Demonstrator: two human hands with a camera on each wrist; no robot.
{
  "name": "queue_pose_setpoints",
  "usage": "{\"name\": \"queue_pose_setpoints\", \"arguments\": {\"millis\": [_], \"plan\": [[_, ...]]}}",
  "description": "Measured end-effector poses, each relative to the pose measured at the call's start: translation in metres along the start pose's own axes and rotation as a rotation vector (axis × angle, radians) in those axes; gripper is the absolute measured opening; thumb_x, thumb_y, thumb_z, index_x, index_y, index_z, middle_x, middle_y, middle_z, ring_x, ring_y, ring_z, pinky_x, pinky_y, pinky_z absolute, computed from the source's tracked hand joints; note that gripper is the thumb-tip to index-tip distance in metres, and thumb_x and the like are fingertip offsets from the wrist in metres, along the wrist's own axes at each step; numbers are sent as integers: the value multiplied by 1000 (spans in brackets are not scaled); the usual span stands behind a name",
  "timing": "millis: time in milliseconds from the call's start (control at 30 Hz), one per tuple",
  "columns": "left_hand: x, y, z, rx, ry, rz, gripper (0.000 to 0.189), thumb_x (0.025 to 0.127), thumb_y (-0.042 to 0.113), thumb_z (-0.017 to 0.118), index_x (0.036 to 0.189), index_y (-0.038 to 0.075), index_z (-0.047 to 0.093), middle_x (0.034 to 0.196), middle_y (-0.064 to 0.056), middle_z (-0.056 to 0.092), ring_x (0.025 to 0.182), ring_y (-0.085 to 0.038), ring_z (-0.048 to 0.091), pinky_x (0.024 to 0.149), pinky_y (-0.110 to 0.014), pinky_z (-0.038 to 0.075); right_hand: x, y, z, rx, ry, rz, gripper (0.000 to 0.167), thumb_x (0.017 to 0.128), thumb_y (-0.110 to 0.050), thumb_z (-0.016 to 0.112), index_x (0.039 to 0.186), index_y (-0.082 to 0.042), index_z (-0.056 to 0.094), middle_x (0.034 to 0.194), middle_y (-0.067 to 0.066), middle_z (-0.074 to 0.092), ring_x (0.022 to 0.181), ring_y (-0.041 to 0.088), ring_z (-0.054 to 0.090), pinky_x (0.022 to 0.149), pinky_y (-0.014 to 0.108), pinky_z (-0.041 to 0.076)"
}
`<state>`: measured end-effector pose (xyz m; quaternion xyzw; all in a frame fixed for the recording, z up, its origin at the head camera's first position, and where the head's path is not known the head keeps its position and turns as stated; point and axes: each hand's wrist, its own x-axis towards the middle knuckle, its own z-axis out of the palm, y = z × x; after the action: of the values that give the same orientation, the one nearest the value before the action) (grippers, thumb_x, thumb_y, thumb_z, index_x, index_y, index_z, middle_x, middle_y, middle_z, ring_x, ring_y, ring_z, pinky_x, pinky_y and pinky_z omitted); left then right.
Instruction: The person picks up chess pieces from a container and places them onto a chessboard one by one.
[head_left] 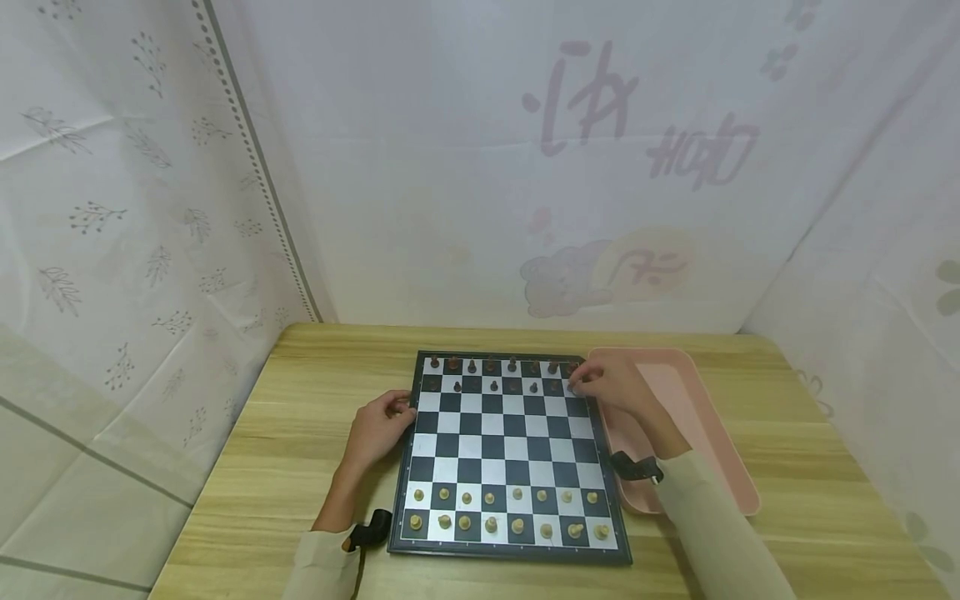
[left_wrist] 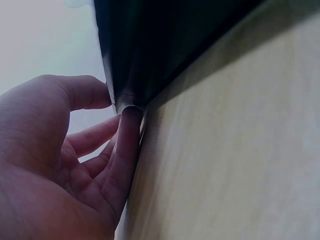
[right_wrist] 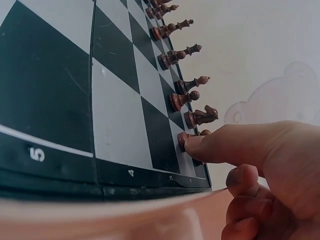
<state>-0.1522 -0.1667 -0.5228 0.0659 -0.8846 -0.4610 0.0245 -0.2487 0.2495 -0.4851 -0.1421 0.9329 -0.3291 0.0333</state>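
Observation:
A black-and-white chessboard (head_left: 492,426) lies on the wooden table. My left hand (head_left: 378,429) holds its left edge; in the left wrist view the thumb (left_wrist: 90,92) touches the side and another finger sits low against the board's corner. At the far right of the board, my right hand (head_left: 617,385) pinches a brown pawn (right_wrist: 182,140) standing at the end of the second row. The thumb covers part of it, and the index finger is mostly hidden. Brown chess pieces (head_left: 512,365) fill the far rows. Cream pieces (head_left: 491,525) stand along the two near rows.
A pink tray (head_left: 693,400) lies right of the board, under my right forearm. Wood tabletop (head_left: 300,400) extends to the left. Pale printed cloth (head_left: 465,167) hangs behind the table and at both sides.

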Motion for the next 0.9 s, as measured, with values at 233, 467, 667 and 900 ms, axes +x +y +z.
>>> {"name": "queue_pose_setpoints", "arguments": {"millis": [233, 467, 667, 900], "plan": [[1, -1, 0, 4, -1, 5, 39, 98, 18, 74, 133, 1, 76, 99, -5, 77, 85, -20, 66, 78, -38, 48, -1, 2, -3, -10, 4, -7, 12, 90, -3, 80, 99, -8, 87, 87, 4, 61, 83, 25, 55, 69, 40, 45], [4, 1, -4, -8, -23, 11, 39, 98, 18, 74, 134, 1, 75, 101, -6, 77, 87, -22, 67, 79, -38, 49, -2, 7, -9, 0, 12, -44, 10, 91, -5, 84, 101, -7, 84, 88, 3, 67, 86, 26, 61, 70, 40, 50], [6, 0, -14, -54, -76, 3, 40, 102, 15, 72, 139, 0, 71, 105, -10, 76, 84, -21, 72, 73, -34, 56, -4, 6, -16, 49, 16, -34, 18, 91, -9, 86, 107, -4, 82, 92, 5, 70, 88, 28, 62, 71, 40, 52], [10, 11, -42, 40, -77, 70, 45, 104, 19, 70, 143, -1, 68, 114, -15, 76, 103, -33, 76, 85, -48, 60, -15, 3, -28, -11, 28, 85, 36, 99, -35, 82, 130, -17, 79, 115, 3, 76, 105, 28, 66, 86, 44, 53]]}}
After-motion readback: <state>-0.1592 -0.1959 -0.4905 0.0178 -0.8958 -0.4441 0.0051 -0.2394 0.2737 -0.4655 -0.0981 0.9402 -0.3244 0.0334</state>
